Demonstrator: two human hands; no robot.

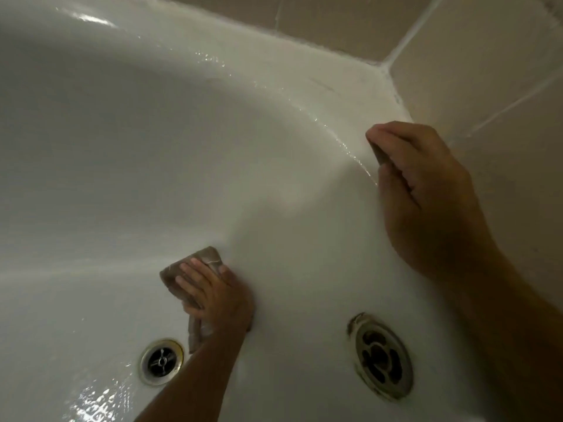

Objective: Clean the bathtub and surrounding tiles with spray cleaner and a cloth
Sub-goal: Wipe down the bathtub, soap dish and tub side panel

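1. The bathtub (152, 147) fills most of the view. Its inner wall gleams wet along the curved rim and near the floor drain (161, 361), so I judge that the wiping here is well under way but not finished.
2. The tiles (487, 71) stand above the tub's far corner. No wet streaks show on them, so they probably remain to be done.
3. The right hand (426, 190) rests on the rim above the overflow drain (380, 357), its fingers curled over a small brownish object that I cannot identify.
4. The left hand (219, 293) is up-slope from the floor drain, with its fingers spread flat and pressing the cloth (189, 269) against the tub wall.
5. The overflow drain has dark grime around its ring, which likely still needs scrubbing.
6. No spray cleaner is in view.
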